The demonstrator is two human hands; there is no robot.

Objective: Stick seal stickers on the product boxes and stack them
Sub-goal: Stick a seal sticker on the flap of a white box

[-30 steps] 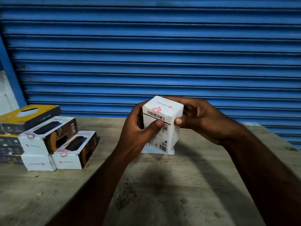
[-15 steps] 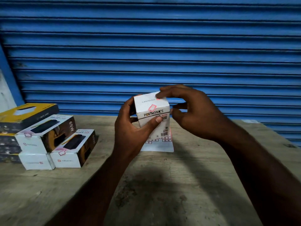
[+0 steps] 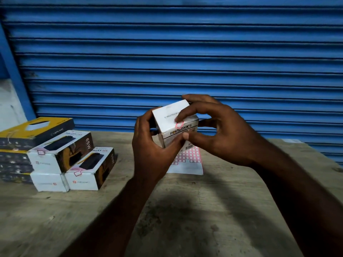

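1. Wooden table [image 3: 241, 197] lies under the grip.
2. Stacked boxes [image 3: 61, 156], closed, sit well left of it.
3. Sticker sheet [image 3: 186, 166] lies just below it.
4. White box [image 3: 165, 120], closed, is gripped by the left hand [image 3: 148, 151]; the right hand [image 3: 222, 134] pinches it at the red sticker [image 3: 179, 124].

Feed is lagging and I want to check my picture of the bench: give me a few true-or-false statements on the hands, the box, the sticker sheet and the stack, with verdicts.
1. The left hand grips the small white cardboard box above the worn wooden table. True.
2. A red-edged seal sticker sits over the box's top front edge. True.
3. The right hand holds the white sticker sheet. False: the sheet lies flat on the table behind the box, and the right hand's forefinger and thumb pinch the box at the sticker.
4. The stack of product boxes stands at the table's right side. False: it stands at the left.
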